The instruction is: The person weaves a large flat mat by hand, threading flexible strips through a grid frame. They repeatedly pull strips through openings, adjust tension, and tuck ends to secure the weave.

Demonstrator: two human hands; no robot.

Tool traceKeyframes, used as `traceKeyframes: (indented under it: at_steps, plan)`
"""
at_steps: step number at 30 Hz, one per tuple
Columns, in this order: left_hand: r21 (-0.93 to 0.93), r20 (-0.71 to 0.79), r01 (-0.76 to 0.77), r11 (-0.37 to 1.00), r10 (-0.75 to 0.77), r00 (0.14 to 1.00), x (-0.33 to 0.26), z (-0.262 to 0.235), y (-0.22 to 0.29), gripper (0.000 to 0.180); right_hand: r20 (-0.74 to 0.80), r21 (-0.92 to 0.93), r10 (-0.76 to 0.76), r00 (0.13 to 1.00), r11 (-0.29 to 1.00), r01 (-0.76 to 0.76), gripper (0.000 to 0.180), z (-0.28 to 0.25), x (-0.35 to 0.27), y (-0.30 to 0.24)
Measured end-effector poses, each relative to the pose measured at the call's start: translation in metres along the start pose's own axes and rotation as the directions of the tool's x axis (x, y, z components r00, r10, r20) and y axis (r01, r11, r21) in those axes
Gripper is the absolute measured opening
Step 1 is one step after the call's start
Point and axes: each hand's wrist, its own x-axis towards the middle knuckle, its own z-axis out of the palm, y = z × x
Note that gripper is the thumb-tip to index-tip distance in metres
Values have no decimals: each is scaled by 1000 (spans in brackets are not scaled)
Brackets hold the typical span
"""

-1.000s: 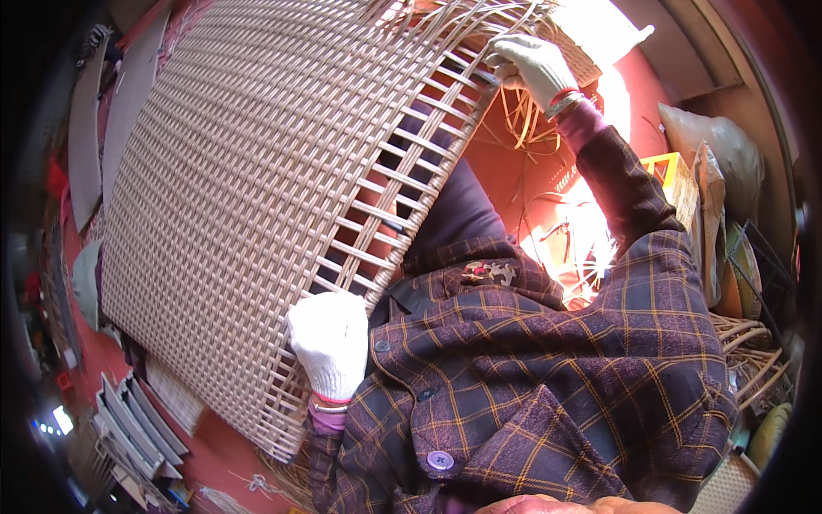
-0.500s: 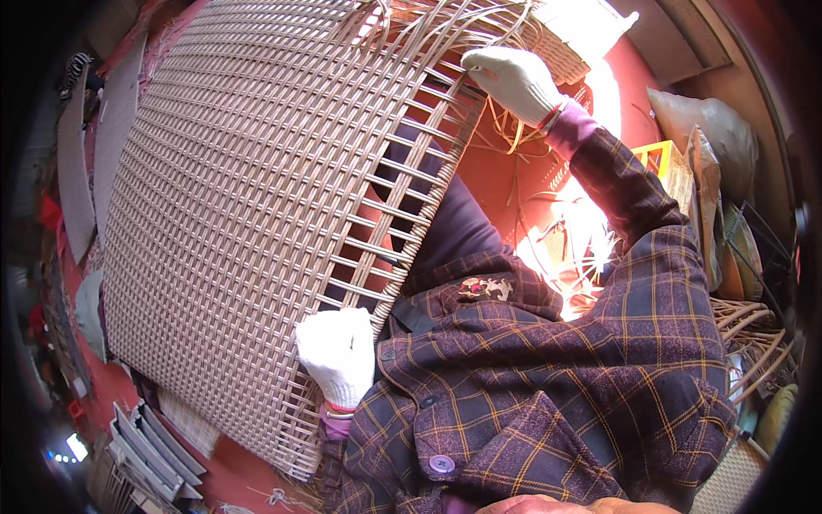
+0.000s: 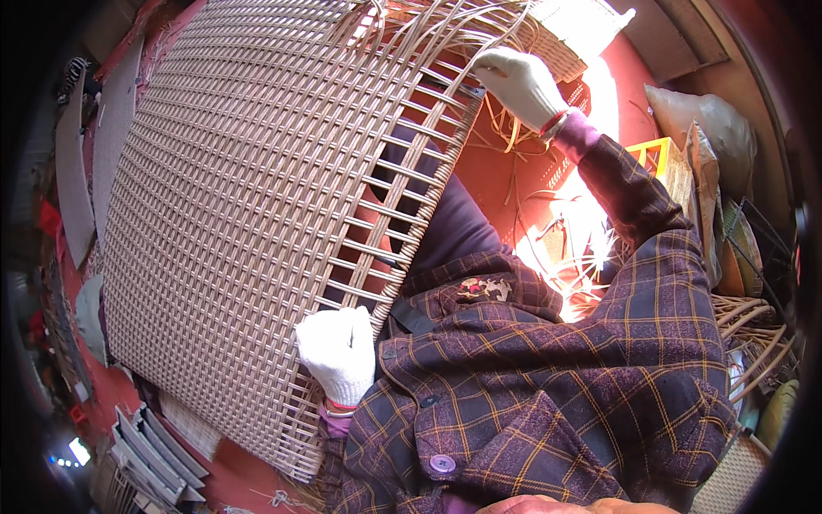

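1. Room: orange-red floor [image 3: 492,193], cluttered, harsh sunlight by the right arm; one pale bulging sack [image 3: 711,128] and one yellow crate [image 3: 658,154] off to the right, stacked grey slats [image 3: 158,450] lower left.
2. Main thing: one woven panel [image 3: 240,197], big, tan, tilted across the person's lap, filling the left and middle of view. Its near side has an openwork strip [image 3: 383,201] beside a wrapped rim [image 3: 445,163].
3. Left hand [image 3: 336,349]: white glove, fingers curled closed over the panel's near border, at the lower end of the strip (tips hidden).
4. Right hand [image 3: 518,84]: gloved too, at the panel's upper corner, fingers pinched together, seemingly on one of the loose strands [image 3: 458,30]; which one, can't tell.
5. Step, my read: working a strand at the strip's upper end while the left steadies. Next move would call for a firm pinch, even tension and a still panel.
6. Counts: panel 1, gloved hands 2, sack 1, crate 1, jacket buttons [image 3: 443,463] 3 visible. Strands: too tangled to count; slats overlap, no reliable number.
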Motion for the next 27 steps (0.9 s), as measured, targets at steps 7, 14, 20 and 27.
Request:
traceKeyframes:
  at_steps: [7, 14, 20, 27]
  plan:
    - [-7, -14, -11, 1000, 11, 1000, 1, -1, 0, 8, 387, 786, 524, 758, 242, -569, 22, 5, 0, 9]
    - [-11, -8, -24, 1000, 24, 1000, 2, -1, 1, 10, 385, 692, 359, 850, 497, -524, 29, 4, 17, 19]
    - [-19, -11, -11, 1000, 11, 1000, 2, -2, 3, 10, 377, 635, 429, 821, 525, -566, 29, 8, 26, 16]
    - [-16, -26, -15, 1000, 14, 1000, 2, 1, 3, 19, 353, 619, 309, 883, 631, -468, 26, 9, 23, 15]
